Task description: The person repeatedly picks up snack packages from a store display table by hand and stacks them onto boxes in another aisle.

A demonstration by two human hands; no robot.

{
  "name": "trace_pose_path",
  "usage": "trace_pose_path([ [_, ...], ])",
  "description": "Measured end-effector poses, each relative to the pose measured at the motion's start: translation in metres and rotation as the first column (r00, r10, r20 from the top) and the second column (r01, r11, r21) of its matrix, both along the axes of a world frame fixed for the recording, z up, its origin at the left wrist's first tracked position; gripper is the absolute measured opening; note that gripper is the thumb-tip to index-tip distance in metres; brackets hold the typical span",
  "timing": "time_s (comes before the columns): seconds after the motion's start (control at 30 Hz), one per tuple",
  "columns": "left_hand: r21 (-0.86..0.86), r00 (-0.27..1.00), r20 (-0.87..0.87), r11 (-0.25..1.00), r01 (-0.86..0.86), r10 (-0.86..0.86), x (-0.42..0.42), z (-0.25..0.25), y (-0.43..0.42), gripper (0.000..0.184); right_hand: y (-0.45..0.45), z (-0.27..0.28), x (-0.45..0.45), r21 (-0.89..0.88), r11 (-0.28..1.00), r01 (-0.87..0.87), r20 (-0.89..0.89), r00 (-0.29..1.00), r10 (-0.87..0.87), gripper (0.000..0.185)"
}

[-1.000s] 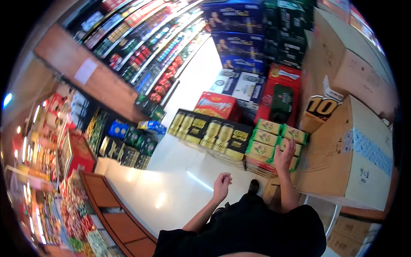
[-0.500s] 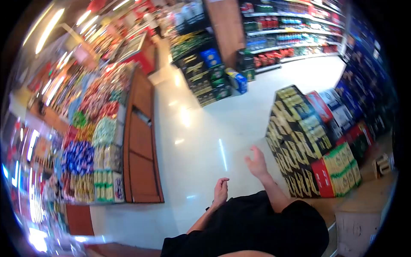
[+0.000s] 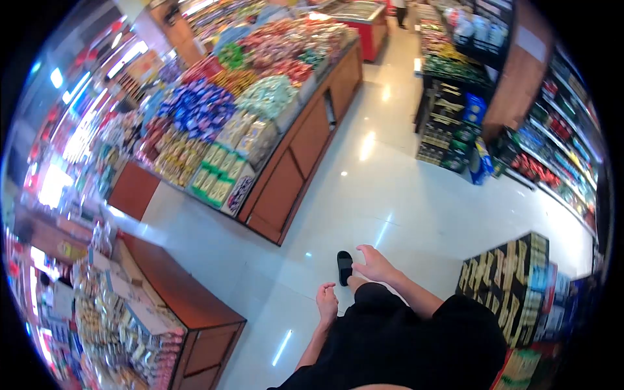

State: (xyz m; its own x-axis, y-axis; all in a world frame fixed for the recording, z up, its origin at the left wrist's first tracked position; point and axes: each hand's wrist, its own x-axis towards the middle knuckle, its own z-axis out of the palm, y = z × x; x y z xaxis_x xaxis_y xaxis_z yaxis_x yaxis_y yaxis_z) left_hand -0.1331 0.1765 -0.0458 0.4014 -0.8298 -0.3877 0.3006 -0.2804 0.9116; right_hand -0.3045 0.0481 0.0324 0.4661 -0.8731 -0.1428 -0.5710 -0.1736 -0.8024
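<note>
My left hand (image 3: pixel 327 301) hangs in front of my black clothing (image 3: pixel 396 338), its fingers curled in and nothing showing in them. To its right and a little farther forward, my right hand (image 3: pixel 376 265) is held over the floor with thumb and fingers apart, empty. Just beyond the hands, a foot in a black slipper (image 3: pixel 344 268) stands on the pale shiny floor. Neither hand touches any goods.
A wooden display counter (image 3: pixel 286 182) heaped with wrapped sweets (image 3: pixel 198 107) runs along the left. Another wooden counter (image 3: pixel 175 286) stands lower left. Stacked drink cartons (image 3: pixel 497 279) rise at right. Farther off are a red freezer (image 3: pixel 372 40), a person (image 3: pixel 400 13) and bottle shelves (image 3: pixel 562 156).
My view has turned left, so the sweets counter and cartons sit farther right. The lower-left counter and the slippered foot have come into view. The right hand stays open, the left curled.
</note>
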Motion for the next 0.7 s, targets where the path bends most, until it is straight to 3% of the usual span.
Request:
trace_pose_path([
  [0.3, -0.015, 0.968, 0.040, 0.969, -0.248, 0.249, 0.117, 0.013, -0.110, 0.017, -0.140, -0.015, 0.168, -0.032, 0.944, -0.327, 0.034, 0.944, 0.328, 0.066],
  [0.5, 0.006, 0.925, 0.174, 0.939, -0.343, 0.337, 0.179, 0.022, -0.178, 0.017, -0.226, -0.007, 0.256, -0.005, 0.920, -0.392, 0.063, 0.918, 0.391, 0.062],
  [0.7, -0.016, 0.909, 0.064, 0.911, -0.412, 0.412, 0.228, 0.017, -0.220, 0.017, -0.266, 0.004, 0.308, -0.071, 0.919, -0.388, 0.213, 0.894, 0.394, 0.062],
])
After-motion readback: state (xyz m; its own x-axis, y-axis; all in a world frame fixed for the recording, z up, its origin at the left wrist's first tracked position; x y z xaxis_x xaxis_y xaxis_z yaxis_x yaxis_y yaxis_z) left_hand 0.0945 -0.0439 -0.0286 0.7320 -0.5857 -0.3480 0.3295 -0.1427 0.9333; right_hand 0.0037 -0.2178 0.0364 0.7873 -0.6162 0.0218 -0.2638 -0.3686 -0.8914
